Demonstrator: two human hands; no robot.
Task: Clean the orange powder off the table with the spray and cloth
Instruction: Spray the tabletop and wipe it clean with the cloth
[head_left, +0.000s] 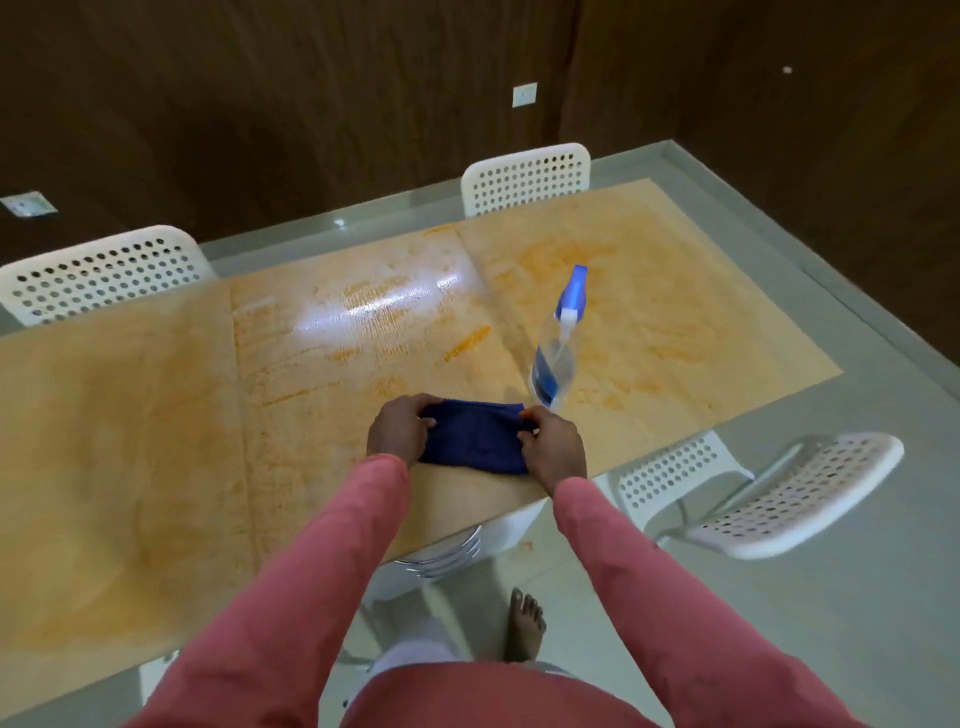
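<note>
The cloth (472, 439) lies on the tabletop (156, 415) near its front edge, between both hands. The spray bottle (558, 345) stands just behind and right of it. 2 chairs (98, 275) stand behind the tabletop, 1 to its right.

Dark brown wood-panel wall (260, 104) behind, with a white socket (524, 94). Glossy grey-green floor (831, 597), with a light glare on it. White perforated chairs: one far left (98, 270), one at the far side (527, 176), one at the right (769, 499).

Soft overhead light; glare on the table (363, 306); edges bend, perhaps fisheye.
</note>
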